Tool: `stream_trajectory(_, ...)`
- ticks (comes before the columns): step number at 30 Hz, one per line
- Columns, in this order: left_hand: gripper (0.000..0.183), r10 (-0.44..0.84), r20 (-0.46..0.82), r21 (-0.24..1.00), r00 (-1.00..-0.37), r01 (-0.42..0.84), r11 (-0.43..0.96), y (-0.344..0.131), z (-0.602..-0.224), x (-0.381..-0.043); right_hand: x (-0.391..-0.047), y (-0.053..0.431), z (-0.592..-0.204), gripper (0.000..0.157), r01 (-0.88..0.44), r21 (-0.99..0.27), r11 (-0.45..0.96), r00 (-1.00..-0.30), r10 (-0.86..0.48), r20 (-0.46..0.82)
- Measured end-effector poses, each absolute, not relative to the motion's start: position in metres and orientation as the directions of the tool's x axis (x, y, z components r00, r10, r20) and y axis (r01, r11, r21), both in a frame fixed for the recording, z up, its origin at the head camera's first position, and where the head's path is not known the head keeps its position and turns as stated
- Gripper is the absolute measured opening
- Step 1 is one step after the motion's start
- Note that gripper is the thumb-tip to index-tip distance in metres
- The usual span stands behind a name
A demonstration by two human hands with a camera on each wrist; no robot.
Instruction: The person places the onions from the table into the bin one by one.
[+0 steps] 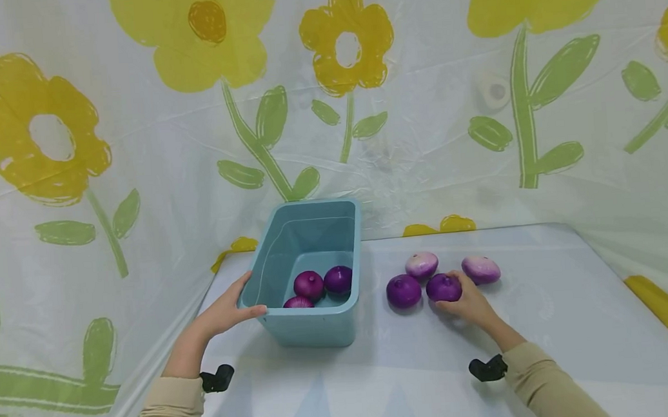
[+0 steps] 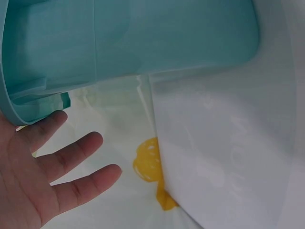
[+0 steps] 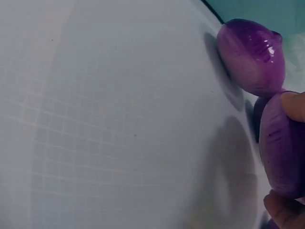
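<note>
My left hand (image 1: 225, 312) rests at the near left corner of a teal plastic bin (image 1: 309, 330), touching its rim. In the left wrist view its fingers (image 2: 78, 152) are straight and spread beside the bin's rim. Inside the bin lie three purple onions (image 1: 309, 286). My right hand (image 1: 467, 302) pinches a purple onion (image 1: 444, 287) between thumb and fingers; the right wrist view shows this onion (image 3: 281, 148) side-on, partly cut off by the frame. Another dark purple onion (image 1: 404, 291) sits just left of it on the table.
Two paler onions, a whitish-purple one (image 1: 422, 265) behind and a pinkish one (image 1: 480, 269) to the right, lie around my right hand. A white table (image 1: 551, 322) carries everything. Behind it hangs a flower-printed curtain (image 1: 418, 164).
</note>
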State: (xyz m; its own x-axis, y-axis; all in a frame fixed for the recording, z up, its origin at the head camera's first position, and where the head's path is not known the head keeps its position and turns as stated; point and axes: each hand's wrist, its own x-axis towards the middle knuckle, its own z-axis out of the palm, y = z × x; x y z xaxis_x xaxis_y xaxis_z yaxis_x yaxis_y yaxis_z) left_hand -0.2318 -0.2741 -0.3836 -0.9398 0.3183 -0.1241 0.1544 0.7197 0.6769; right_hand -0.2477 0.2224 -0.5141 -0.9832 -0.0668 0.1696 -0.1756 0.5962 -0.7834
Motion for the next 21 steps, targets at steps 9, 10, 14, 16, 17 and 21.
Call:
stream_trajectory(9,0.096,0.323,-0.123,0.680,-0.938,0.157,0.716,-0.274,-0.383,-0.232,-0.253,0.229,-0.497,0.070,-0.164,-0.745,0.647,-0.986,-0.085,0.143)
stream_trajectory(10,0.096,0.325,-0.122,0.680,-0.938,0.160,0.715,-0.274,-0.383,-0.232,-0.254,0.229,-0.494,0.070,-0.163,-0.744,0.648,-0.986,-0.086,0.141)
stream_trajectory(14,0.096,0.333,-0.112,0.681,-0.936,0.172,0.712,-0.274,-0.383,-0.233,-0.258,0.228,-0.479,0.072,-0.168,-0.741,0.650,-0.986,-0.104,0.133)
stream_trajectory(16,0.095,0.337,-0.108,0.681,-0.935,0.177,0.710,-0.275,-0.384,-0.233,-0.261,0.227,-0.471,0.073,-0.172,-0.730,0.661,-0.985,-0.112,0.131)
stream_trajectory(17,0.095,0.336,-0.107,0.681,-0.936,0.177,0.710,-0.275,-0.384,-0.233,-0.262,0.227,-0.468,0.073,-0.179,-0.727,0.664,-0.984,-0.117,0.135)
stream_trajectory(21,0.095,0.337,-0.110,0.685,-0.935,0.174,0.707,-0.275,-0.384,-0.233,-0.271,0.223,-0.453,0.072,-0.219,-0.714,0.666,-0.975,-0.129,0.178)
